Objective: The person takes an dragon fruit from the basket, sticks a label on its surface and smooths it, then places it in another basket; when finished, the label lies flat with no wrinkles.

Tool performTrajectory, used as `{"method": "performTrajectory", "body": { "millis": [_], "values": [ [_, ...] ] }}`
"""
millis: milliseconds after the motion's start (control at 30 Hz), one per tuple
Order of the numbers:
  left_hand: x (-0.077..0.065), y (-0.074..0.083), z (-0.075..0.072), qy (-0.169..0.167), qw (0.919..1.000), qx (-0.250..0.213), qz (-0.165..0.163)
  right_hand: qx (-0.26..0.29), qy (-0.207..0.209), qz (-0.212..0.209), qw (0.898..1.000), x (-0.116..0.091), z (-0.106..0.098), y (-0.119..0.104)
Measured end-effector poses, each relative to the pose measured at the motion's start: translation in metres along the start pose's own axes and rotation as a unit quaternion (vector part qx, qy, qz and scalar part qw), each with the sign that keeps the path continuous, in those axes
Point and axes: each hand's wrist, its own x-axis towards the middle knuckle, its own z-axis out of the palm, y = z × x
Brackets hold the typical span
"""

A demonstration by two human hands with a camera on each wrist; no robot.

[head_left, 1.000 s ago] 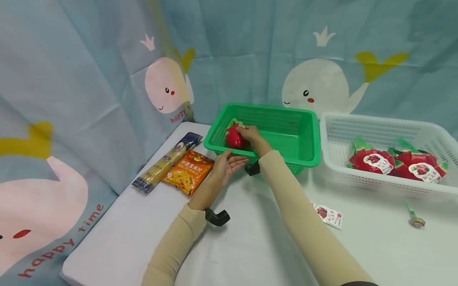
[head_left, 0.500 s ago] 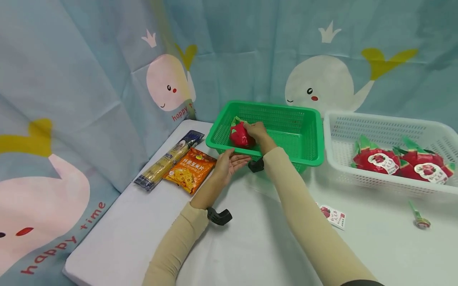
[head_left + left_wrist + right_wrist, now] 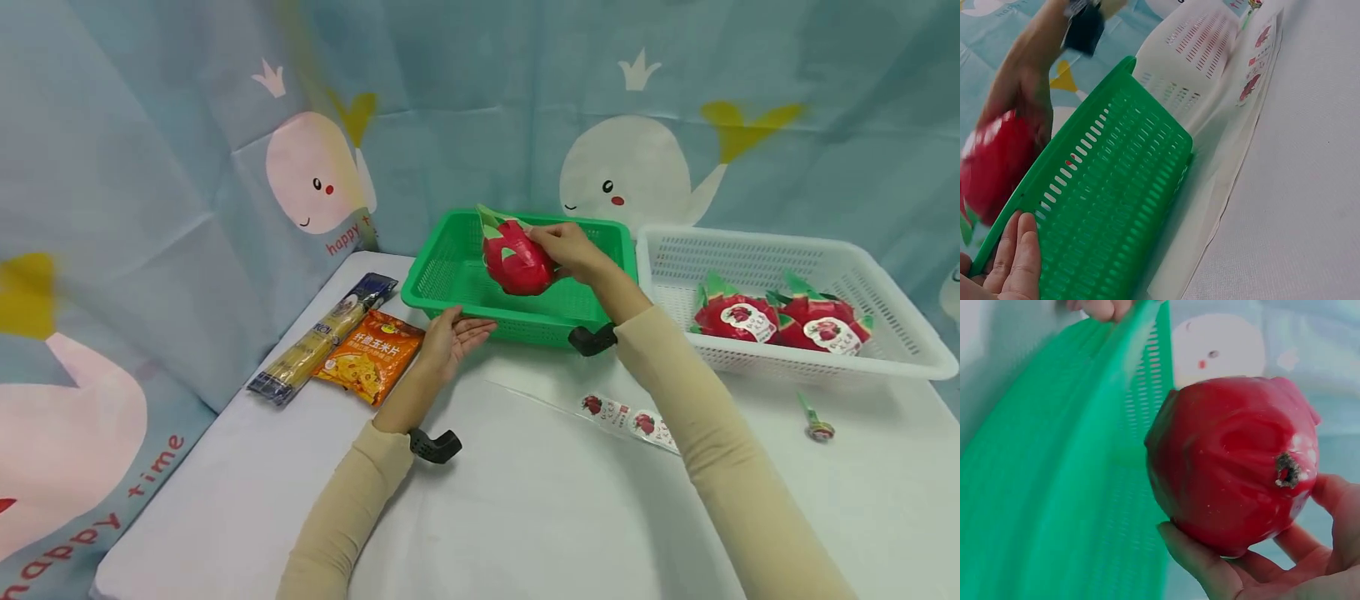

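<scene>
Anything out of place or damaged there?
Nothing looks spilled. The dragon fruit in the right hand has a dark, rough spot on its end, perhaps just the stem scar. A small round item with a green tail lies oddly alone on the table, in front of the white basket.

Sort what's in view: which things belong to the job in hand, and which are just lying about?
Job, by my reading: held fruit; green basket; likely white basket, its two labelled fruits and matching label strip.

Lying about, apparently: orange bag; long pack; small green-stemmed item, unclear what.
</scene>
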Motion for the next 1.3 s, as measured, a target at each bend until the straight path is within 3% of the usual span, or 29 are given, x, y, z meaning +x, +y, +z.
{"method": "performTrajectory", "body": {
  "millis": [167, 300, 500, 633, 833, 933, 1100, 1300],
  "values": [
    [0.002, 0.003, -0.004, -0.011, 0.9999, 0.000, -0.006, -0.031, -0.011, -0.039, 0.999, -0.044, -0.026, -0.002],
    [0.000, 0.008, -0.011, -0.010, 0.9999, -0.004, 0.002, -0.069, -0.016, -0.073, 0.995, -0.078, -0.035, 0.004],
    [-0.003, 0.014, -0.022, -0.004, 0.9999, -0.012, 0.010, -0.119, -0.045, -0.120, 0.985, -0.121, -0.030, 0.036],
    [-0.003, 0.017, -0.026, -0.011, 0.9997, -0.019, 0.007, -0.133, -0.073, -0.129, 0.980, -0.143, -0.020, 0.063],
    [-0.005, 0.020, -0.029, -0.008, 0.9997, -0.018, 0.012, -0.153, -0.107, -0.126, 0.974, -0.162, 0.002, 0.096],
    [-0.006, 0.020, -0.030, -0.014, 0.9997, -0.016, 0.014, -0.172, -0.113, -0.149, 0.967, -0.166, 0.013, 0.104],
    [-0.007, 0.018, -0.031, -0.026, 0.9994, -0.015, 0.018, -0.241, -0.091, -0.201, 0.945, -0.172, 0.027, 0.108],
    [-0.010, 0.019, -0.032, -0.026, 0.9995, -0.013, 0.016, -0.305, -0.082, -0.206, 0.926, -0.180, 0.039, 0.100]
  ]
}}
